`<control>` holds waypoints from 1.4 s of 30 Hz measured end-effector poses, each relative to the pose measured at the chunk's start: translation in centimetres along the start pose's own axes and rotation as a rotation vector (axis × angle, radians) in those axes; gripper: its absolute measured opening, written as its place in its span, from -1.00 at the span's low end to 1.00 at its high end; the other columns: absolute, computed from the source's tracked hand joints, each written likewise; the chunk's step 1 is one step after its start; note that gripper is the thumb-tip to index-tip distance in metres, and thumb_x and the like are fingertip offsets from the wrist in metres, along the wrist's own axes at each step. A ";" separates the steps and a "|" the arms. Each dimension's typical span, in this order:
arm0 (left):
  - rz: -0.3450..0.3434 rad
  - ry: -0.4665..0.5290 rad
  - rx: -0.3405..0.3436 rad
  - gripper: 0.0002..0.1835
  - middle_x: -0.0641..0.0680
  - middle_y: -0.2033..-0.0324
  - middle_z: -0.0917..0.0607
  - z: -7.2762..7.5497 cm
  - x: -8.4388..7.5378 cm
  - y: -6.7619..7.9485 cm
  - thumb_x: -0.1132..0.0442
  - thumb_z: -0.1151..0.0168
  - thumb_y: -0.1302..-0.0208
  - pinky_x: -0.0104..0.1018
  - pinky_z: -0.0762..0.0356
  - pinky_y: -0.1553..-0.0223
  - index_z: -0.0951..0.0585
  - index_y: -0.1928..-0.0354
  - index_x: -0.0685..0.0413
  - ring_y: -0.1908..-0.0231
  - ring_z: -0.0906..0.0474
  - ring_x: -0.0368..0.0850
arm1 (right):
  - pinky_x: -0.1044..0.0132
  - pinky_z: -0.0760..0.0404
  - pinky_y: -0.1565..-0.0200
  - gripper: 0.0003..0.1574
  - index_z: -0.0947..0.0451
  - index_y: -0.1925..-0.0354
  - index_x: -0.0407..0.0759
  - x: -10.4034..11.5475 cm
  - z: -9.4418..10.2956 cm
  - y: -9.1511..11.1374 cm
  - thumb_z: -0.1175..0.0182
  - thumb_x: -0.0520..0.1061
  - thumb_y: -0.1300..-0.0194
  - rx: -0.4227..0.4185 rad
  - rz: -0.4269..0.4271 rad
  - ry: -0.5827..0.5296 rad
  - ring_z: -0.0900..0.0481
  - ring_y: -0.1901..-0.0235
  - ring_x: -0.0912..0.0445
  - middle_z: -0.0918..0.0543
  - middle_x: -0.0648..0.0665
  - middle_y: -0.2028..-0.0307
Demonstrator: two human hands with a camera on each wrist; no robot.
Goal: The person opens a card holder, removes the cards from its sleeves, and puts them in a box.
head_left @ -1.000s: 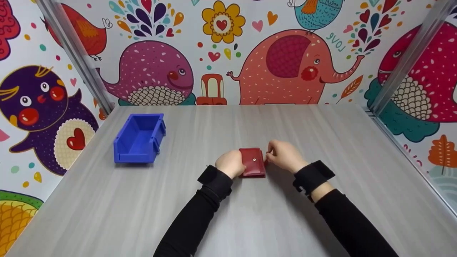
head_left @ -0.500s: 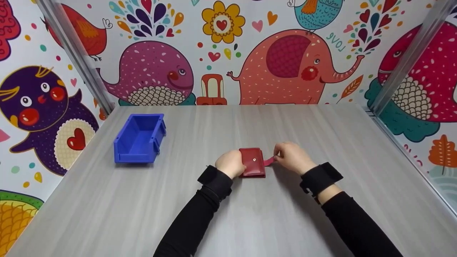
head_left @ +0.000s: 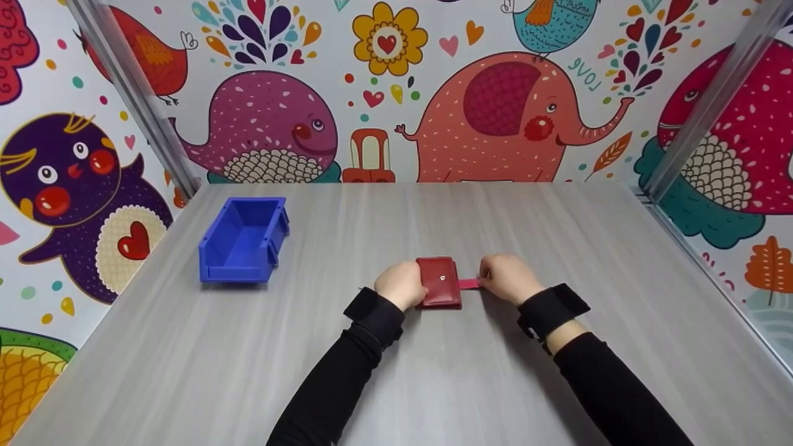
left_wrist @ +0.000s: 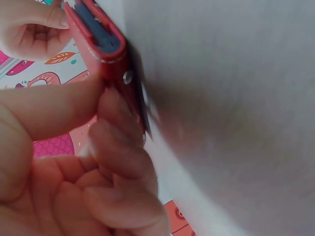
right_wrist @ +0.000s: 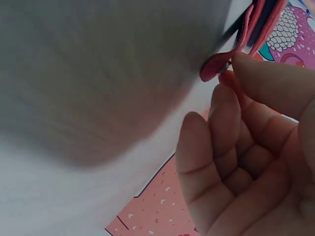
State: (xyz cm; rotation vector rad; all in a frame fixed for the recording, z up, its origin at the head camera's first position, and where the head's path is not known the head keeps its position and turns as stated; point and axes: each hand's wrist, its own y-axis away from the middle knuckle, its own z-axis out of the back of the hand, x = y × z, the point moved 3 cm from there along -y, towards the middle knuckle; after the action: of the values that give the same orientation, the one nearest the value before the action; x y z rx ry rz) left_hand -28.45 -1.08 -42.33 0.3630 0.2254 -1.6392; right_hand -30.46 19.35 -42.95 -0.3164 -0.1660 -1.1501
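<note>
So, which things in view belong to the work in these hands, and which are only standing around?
Part of the work:
red wallet, gripped at its edge by the left hand
pink strap at the wallet's other side, pinched by the right hand

Only standing around:
blue bin, touched by neither hand
cartoon-printed wall behind the table

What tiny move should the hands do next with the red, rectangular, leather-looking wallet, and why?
Perhaps the right hand should fold the flat pink strap over towards the round silver stud: it pinches the strap, which sticks out sideways, while the stud sits uncovered on the wallet. The left hand grips the wallet's opposite side, probably steadying it.
</note>
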 end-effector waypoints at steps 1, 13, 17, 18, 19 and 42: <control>0.001 -0.001 0.000 -0.73 0.09 0.17 -0.73 0.0 0.0 0.0 0.13 -0.41 -0.19 -0.08 -0.60 0.27 -0.68 0.15 0.12 0.22 -0.65 -0.01 | 0.06 -0.53 0.34 -0.87 -0.58 0.47 -0.20 0.0 0.0 0.0 -0.37 -0.28 -0.12 0.003 -0.004 0.000 -0.51 0.48 0.00 -0.58 -0.08 0.54; -0.034 -0.091 -0.090 -0.93 0.01 0.38 -0.72 0.2 -2.1 0.1 0.23 -0.37 -0.07 -0.12 -0.54 0.50 -0.67 0.39 0.01 0.40 -0.62 -0.09 | 0.03 -0.57 0.30 -0.88 -0.57 0.48 -0.24 0.5 -0.4 0.0 -0.35 -0.33 -0.09 -0.006 -0.005 -0.015 -0.57 0.44 -0.07 -0.62 -0.14 0.53; -0.077 -0.096 -0.130 -0.84 0.00 0.46 -0.70 -0.2 -3.6 0.0 0.10 -0.38 -0.12 -0.12 -0.54 0.51 -0.64 0.49 -0.03 0.44 -0.62 -0.08 | 0.04 -0.56 0.32 -0.85 -0.56 0.51 -0.23 0.6 -0.4 0.0 -0.36 -0.33 -0.08 -0.013 -0.009 -0.016 -0.55 0.47 -0.06 -0.60 -0.13 0.55; -0.086 -0.100 -0.145 -0.80 0.01 0.46 -0.69 -0.4 -4.0 0.0 0.05 -0.39 -0.12 -0.12 -0.55 0.51 -0.63 0.50 -0.03 0.44 -0.62 -0.06 | 0.05 -0.55 0.33 -0.84 -0.55 0.51 -0.23 0.7 -0.4 0.0 -0.37 -0.33 -0.08 -0.011 -0.011 -0.014 -0.54 0.48 -0.06 -0.59 -0.12 0.56; -0.094 -0.107 -0.160 -0.76 0.02 0.46 -0.69 -0.5 -4.3 0.0 0.00 -0.40 -0.12 -0.11 -0.56 0.49 -0.62 0.49 -0.03 0.42 -0.63 -0.05 | 0.06 -0.55 0.34 -0.83 -0.54 0.52 -0.23 0.7 -0.4 0.0 -0.37 -0.32 -0.09 -0.009 -0.013 -0.011 -0.54 0.49 -0.05 -0.58 -0.12 0.56; -0.071 -0.008 -0.143 -0.49 0.13 0.34 -0.62 -1.4 -5.2 -0.5 -0.05 -0.49 0.06 -0.14 -0.60 0.35 -0.51 0.23 0.15 0.33 -0.63 0.06 | 0.10 -0.50 0.38 -0.81 -0.53 0.53 -0.21 0.6 -0.2 -0.1 -0.38 -0.30 -0.10 0.029 -0.074 -0.033 -0.48 0.51 -0.01 -0.53 -0.08 0.58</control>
State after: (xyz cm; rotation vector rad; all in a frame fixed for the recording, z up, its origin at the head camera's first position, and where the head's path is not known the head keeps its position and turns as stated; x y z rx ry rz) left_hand -28.44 4.36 -41.79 0.2417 0.3510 -1.6826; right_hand -30.28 18.74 -42.95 -0.3055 -0.2244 -1.2151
